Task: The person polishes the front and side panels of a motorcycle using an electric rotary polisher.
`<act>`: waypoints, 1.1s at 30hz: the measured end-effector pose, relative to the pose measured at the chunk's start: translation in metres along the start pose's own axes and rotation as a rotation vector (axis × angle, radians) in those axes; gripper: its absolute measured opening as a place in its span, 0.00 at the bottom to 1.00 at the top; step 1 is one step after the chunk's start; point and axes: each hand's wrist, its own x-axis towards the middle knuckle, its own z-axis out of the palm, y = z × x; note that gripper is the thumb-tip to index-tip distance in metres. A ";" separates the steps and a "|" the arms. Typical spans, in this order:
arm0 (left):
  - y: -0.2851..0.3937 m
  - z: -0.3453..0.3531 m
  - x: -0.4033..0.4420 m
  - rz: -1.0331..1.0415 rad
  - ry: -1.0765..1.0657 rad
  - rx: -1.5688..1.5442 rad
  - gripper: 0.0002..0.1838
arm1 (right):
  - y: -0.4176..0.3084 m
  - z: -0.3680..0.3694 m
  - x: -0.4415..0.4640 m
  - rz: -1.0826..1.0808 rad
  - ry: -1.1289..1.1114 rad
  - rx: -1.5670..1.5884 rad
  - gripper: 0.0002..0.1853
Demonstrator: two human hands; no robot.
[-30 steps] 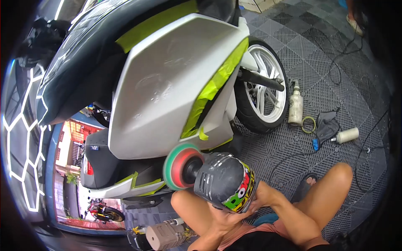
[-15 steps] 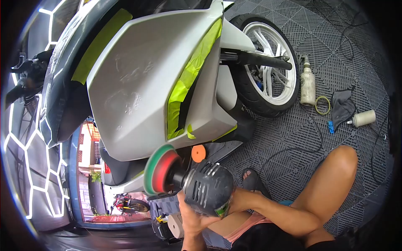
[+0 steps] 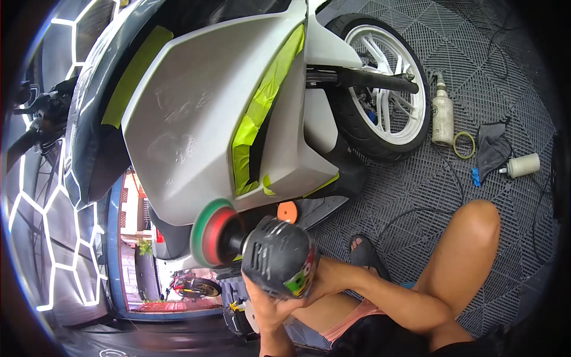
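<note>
Well, we grasp the black polisher [image 3: 276, 257] with both hands, the left hand [image 3: 270, 306] cupped against its body and the right hand [image 3: 324, 277] closed at its stickered end, the right elbow bent. Its blurred pad [image 3: 215, 233] sits at the white panel's [image 3: 184, 119] lower edge; we cannot tell whether they touch. Tiled floor [image 3: 410, 223] opens between our raised knee [image 3: 476, 223] and the wheel [image 3: 389, 83]. Beyond lie a spray bottle [image 3: 442, 119] and a smaller bottle [image 3: 524, 165], contents unseen.
</note>
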 end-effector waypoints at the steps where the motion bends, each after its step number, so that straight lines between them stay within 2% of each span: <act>1: 0.003 0.000 -0.003 -0.023 0.008 -0.025 0.57 | 0.004 0.001 -0.002 0.006 -0.010 -0.006 0.23; 7: 0.016 0.004 0.012 0.028 -0.104 0.106 0.56 | -0.023 -0.007 -0.001 -0.018 0.075 0.149 0.23; 16: 0.022 0.004 0.005 -0.046 -0.043 0.081 0.52 | -0.017 -0.003 -0.001 -0.016 -0.003 0.200 0.23; 17: 0.019 0.000 0.005 0.031 -0.052 0.135 0.51 | -0.017 -0.003 -0.002 -0.024 0.002 0.215 0.23; 20: 0.030 0.003 0.004 -0.045 -0.050 0.147 0.50 | -0.020 -0.001 -0.003 -0.043 0.015 0.235 0.23; 23: 0.030 0.002 0.017 0.109 -0.138 0.281 0.51 | -0.022 -0.004 0.000 -0.055 0.039 0.217 0.23; 28: 0.037 0.006 0.025 0.092 -0.120 0.234 0.55 | -0.027 -0.008 0.006 -0.070 0.072 0.275 0.23; 33: 0.017 -0.005 0.003 0.080 -0.008 0.150 0.61 | -0.009 0.001 0.002 -0.024 -0.036 0.079 0.25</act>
